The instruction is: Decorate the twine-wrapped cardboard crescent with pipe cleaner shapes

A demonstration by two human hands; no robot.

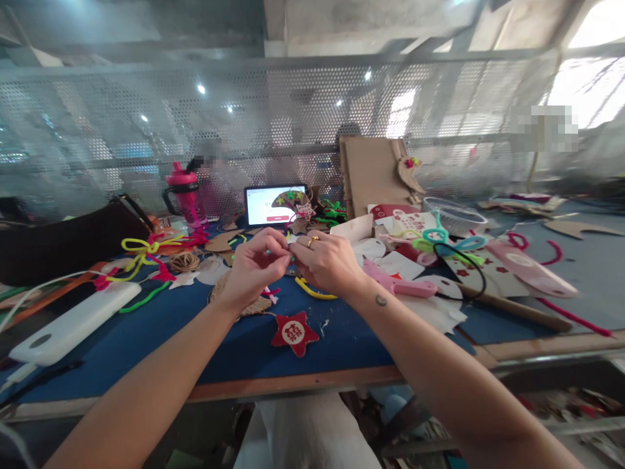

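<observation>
Over the middle of the blue table, my left hand [258,266] and my right hand [325,260] meet fingertip to fingertip. Both are closed in a pinch. Tiny greenish bits show at the left fingers, but what they hold is too small and hidden to name. A ring [313,241] sits on a right finger. Nearer the table's front edge lies a red star [295,333] with a round white patch and red characters. Behind my left wrist is a round woven coaster-like piece [250,306], partly covered. A yellow pipe cleaner [315,291] curves below my right hand.
A pink glue gun [398,280] lies among paper scraps to the right, near a cardboard tube [517,306]. Left are a white power bank [78,322] with a cable and a pink bottle [184,189]. A lit tablet [273,208] and cardboard sheets [371,172] stand behind.
</observation>
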